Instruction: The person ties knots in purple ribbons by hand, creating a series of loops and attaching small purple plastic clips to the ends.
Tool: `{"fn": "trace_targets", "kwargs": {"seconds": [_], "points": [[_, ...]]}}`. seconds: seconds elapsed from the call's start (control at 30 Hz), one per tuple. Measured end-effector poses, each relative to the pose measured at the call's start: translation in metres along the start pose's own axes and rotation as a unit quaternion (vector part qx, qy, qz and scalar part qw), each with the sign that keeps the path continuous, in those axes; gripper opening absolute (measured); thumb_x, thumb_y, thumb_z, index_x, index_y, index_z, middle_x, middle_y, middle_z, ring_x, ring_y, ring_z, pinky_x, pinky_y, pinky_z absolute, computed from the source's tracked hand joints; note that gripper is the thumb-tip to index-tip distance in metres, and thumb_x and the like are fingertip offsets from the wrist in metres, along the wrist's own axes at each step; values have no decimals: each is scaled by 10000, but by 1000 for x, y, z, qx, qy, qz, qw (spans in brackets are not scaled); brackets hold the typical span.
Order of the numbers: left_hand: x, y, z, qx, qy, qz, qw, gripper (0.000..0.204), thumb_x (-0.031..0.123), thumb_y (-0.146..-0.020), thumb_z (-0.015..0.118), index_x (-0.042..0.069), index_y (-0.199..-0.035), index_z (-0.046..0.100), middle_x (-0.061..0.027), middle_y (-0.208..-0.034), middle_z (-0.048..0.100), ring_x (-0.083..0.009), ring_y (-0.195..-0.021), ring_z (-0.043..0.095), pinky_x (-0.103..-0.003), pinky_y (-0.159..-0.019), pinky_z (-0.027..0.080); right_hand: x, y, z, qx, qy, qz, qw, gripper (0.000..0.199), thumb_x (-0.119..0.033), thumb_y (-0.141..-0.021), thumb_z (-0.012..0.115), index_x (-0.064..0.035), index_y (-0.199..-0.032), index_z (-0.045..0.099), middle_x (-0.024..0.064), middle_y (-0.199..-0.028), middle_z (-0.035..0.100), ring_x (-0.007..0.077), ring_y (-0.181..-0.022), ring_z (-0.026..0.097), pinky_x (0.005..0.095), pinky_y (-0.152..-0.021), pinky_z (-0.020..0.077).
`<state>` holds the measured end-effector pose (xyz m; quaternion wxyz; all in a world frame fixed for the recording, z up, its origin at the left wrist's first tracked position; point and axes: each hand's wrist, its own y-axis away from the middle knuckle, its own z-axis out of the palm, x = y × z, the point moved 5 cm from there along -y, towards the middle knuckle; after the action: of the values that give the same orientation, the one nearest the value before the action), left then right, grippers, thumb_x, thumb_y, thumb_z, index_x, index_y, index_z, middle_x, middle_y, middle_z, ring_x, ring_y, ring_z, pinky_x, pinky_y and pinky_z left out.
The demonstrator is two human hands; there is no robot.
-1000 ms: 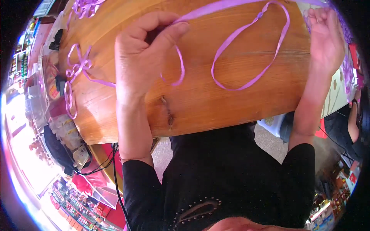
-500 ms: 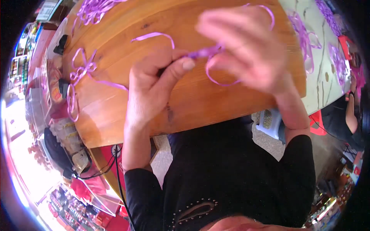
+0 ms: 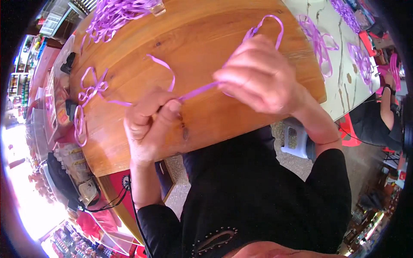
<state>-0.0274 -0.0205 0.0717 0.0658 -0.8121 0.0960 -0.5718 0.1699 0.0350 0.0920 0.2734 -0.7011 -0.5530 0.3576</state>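
A narrow purple ribbon (image 3: 198, 91) is stretched straight between my two hands above the wooden table. My left hand (image 3: 148, 127) is closed on one part of it, pinching it between thumb and bent fingers. Farther right and slightly higher, my right hand (image 3: 263, 79) grips the other part, its fingers curled in. A loose tail of ribbon rises beyond my left hand, and a loop stands out past my right knuckles. To the left lies a looped, knotted purple ribbon (image 3: 92, 89), with one strand running toward my left hand.
A heap of purple ribbon (image 3: 118, 17) lies at the far side of the wooden table (image 3: 195, 41). More ribbon strands (image 3: 317, 41) rest on the white marbled table (image 3: 340, 73) at right. A blue-and-white stool (image 3: 297, 144) stands below. Another person's arm (image 3: 387, 101) shows at far right.
My hands have moved apart, the left toward the lower left and the right downward. The ribbon between them is now longer and taut. My right hand's fingers have closed from a blurred, spread pose.
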Motion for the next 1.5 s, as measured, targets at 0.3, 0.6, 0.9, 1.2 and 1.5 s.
{"fn": "trace_targets", "kwargs": {"seconds": [0.3,0.6,0.9,1.2,1.5], "points": [[-9,41,-92,130,-121,29,984,80,52,-850,593,-24,-827,605,6,-696,525,-58,-601,401,-202,-546,308,63,86,-86,67,-33,322,944,197,89,-822,559,25,-997,627,57,-972,613,119,-891,562,227,-798,427],[-35,99,-166,277,-49,-27,959,116,79,-876,577,-20,-897,634,15,-688,518,-48,-532,386,-186,-518,292,133,200,-160,181,-89,487,850,206,-19,-886,536,56,-1069,592,99,-1052,603,147,-947,572,265,-883,438],[-48,136,-198,414,39,-35,909,136,118,-887,577,-1,-918,634,-1,-628,510,-75,-537,423,-204,-510,336,140,210,-160,231,-156,503,818,238,-69,-896,540,57,-1095,568,90,-1037,585,147,-945,544,283,-900,423],[-85,107,-186,369,503,54,780,214,174,-912,514,24,-1060,553,-126,-1066,578,-256,-1034,529,-476,-1033,335,139,173,-115,278,-537,416,680,250,-102,-913,518,40,-1119,510,52,-927,497,156,-910,449,331,-865,362],[-82,55,-130,306,587,34,749,237,302,-893,567,74,-833,545,38,-632,393,-76,-535,280,-227,-522,256,156,140,-120,466,-644,354,493,359,5,-871,500,57,-1210,392,119,-970,477,210,-941,467,405,-877,345]]}}
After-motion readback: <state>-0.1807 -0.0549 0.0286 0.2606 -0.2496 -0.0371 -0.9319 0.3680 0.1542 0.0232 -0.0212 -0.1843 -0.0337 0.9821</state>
